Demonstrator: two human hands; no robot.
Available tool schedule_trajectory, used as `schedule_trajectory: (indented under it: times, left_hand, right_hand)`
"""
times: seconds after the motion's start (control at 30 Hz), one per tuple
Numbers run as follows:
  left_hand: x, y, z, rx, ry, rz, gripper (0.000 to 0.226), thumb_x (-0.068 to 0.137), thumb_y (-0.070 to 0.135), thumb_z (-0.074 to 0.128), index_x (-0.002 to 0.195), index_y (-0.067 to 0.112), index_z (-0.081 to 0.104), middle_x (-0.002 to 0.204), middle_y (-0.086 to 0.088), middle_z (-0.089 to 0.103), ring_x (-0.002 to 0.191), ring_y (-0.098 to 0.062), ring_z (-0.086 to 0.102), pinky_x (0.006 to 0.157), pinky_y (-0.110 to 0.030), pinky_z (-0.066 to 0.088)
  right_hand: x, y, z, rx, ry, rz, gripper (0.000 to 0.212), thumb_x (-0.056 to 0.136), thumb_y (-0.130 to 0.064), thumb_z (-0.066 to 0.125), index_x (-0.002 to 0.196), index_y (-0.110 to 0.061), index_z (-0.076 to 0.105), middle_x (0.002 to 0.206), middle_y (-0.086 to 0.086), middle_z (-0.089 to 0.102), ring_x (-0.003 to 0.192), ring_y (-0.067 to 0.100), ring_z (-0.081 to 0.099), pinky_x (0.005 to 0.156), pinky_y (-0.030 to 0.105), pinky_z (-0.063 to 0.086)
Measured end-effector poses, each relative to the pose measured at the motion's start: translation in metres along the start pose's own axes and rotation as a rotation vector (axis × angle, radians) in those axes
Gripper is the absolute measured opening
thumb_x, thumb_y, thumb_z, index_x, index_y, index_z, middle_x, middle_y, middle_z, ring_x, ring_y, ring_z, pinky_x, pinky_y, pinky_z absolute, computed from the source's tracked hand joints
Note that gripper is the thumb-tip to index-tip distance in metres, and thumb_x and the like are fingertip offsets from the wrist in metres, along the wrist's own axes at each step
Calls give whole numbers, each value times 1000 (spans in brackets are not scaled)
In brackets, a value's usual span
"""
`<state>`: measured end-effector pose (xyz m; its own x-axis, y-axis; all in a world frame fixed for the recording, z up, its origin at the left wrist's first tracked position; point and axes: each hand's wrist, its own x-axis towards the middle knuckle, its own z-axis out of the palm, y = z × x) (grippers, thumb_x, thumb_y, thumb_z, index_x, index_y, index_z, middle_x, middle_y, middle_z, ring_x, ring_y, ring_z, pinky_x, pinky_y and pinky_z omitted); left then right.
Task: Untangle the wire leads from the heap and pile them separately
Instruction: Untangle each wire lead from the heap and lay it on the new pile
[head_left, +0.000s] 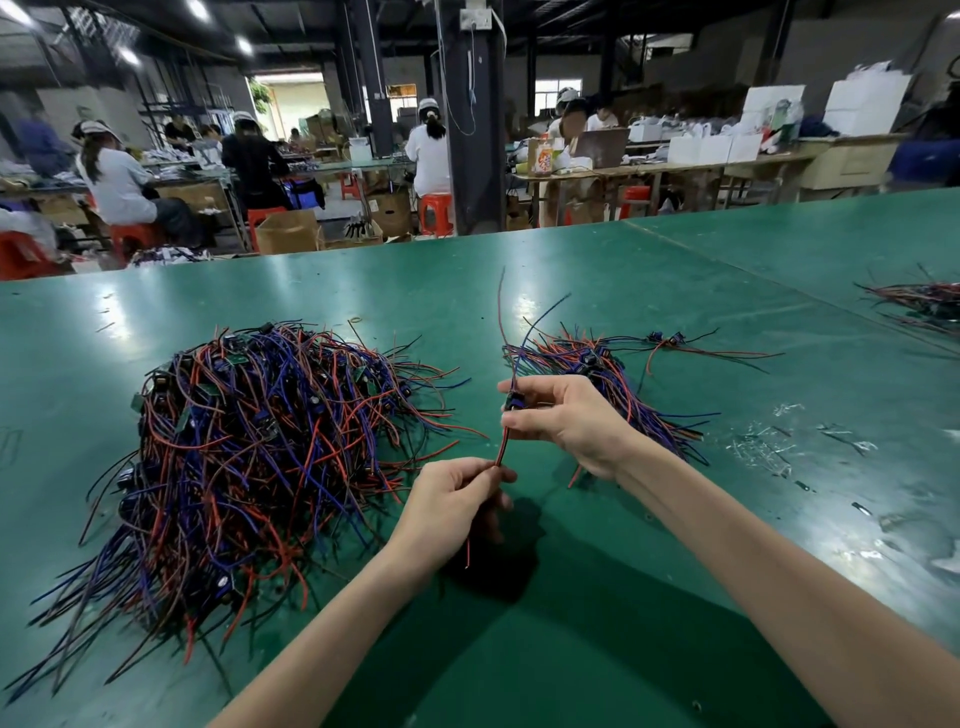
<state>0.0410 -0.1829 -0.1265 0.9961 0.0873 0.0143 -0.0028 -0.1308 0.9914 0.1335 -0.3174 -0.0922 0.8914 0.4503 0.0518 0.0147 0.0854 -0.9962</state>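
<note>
I have one wire lead (503, 451) held taut between both hands, clear of the table (571, 623). The right hand (566, 421) pinches it at the small dark component (511, 402) where the strands meet, thumb and forefinger closed on it. The left hand (452, 504) sits lower and nearer me, fingers curled round the red-and-black pair, with a short red end dangling below the fist. Above the right hand, the lead's blue and dark tails rise free into the air, touching nothing that I can see. By my reading this lead is already out of the heap (249, 447), which lies well apart to the left as a dense mound of red, blue and black strands. What remains is to lay it down cleanly. I would hold the pinch on the component firm, let the left fingers slide along the pair to straighten it, and check that no tail is looped round a finger. Then I would carry it to the sorted pile (639, 374) just behind the right hand and lay it the same way as the leads fanned out there. I would release low, so the springy tails do not flick back toward the heap. Another bundle (919, 304) lies far off at the right edge, and I would leave it alone.
</note>
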Motion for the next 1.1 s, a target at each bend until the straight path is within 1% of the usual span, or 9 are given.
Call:
schedule_trajectory:
  times: [0.13, 0.27, 0.4, 0.57, 0.63, 0.73, 0.93, 1.03, 1.1]
  left_hand:
    - [-1, 1, 0, -31, -10, -4, 20, 97, 4, 48, 90, 7, 66, 58, 3, 64, 40, -9, 52, 44, -19, 46]
    - [-3, 1, 3, -115, -52, -51, 17, 97, -2, 44, 100, -2, 61, 68, -5, 65, 48, -8, 55, 53, -24, 55]
    - [-4, 2, 6, -164, -62, -59, 14, 96, -5, 44, 104, -6, 55, 75, -13, 66, 47, -10, 57, 53, -27, 57]
    - [-5, 2, 4, -165, -74, -91, 4, 93, -1, 52, 90, -4, 55, 70, -11, 69, 46, -13, 59, 48, -28, 55]
    - [-5, 3, 4, -178, -93, -116, 9, 91, -2, 55, 82, -1, 55, 69, -11, 70, 49, -16, 62, 47, -28, 55]
    - [-5, 3, 3, -202, -116, -142, 11, 88, -2, 59, 78, 1, 57, 68, -13, 70, 53, -19, 66, 49, -28, 56]
    - [-5, 2, 1, -109, -80, -117, 13, 81, 1, 70, 69, 4, 63, 58, -5, 60, 51, -10, 58, 53, -25, 56]
    - [-5, 3, 0, -113, -57, -114, 18, 77, 2, 74, 62, 6, 64, 55, -3, 58, 49, -9, 55, 52, -23, 54]
    - [-6, 3, 0, -127, -59, -116, 16, 77, 1, 73, 64, 4, 64, 56, -5, 59, 50, -10, 55, 52, -24, 55]
  right_hand:
    - [4, 1, -1, 22, 119, -55, 36, 78, 18, 63, 112, 7, 61, 73, 6, 58, 58, 5, 60, 62, 20, 56]
    - [11, -5, -15, 40, 296, -113, 35, 77, 17, 64, 110, 7, 63, 75, 7, 60, 60, 9, 59, 59, 17, 54]
    - [14, -8, -26, 32, 396, -149, 33, 77, 15, 65, 106, 1, 65, 74, 7, 61, 53, 4, 57, 56, 14, 50]
    - [15, -5, -26, 27, 397, -161, 32, 76, 15, 66, 104, -1, 65, 74, 5, 61, 60, 10, 56, 57, 14, 50]
    - [15, -4, -25, 20, 383, -164, 32, 75, 15, 67, 102, -3, 66, 74, 5, 62, 61, 12, 57, 57, 14, 50]
    - [15, -3, -25, 2, 362, -166, 32, 75, 15, 67, 100, -5, 67, 75, 5, 62, 64, 15, 58, 61, 16, 53]
    - [16, -1, -25, 25, 359, -165, 32, 75, 16, 66, 96, -7, 67, 73, 5, 63, 61, 14, 58, 59, 18, 54]
    - [16, -1, -26, 29, 356, -150, 30, 76, 16, 65, 94, -8, 67, 73, 6, 62, 62, 15, 58, 57, 18, 52]
    - [17, -1, -27, 44, 352, -133, 29, 76, 15, 65, 95, -7, 67, 73, 6, 62, 62, 16, 57, 58, 18, 52]
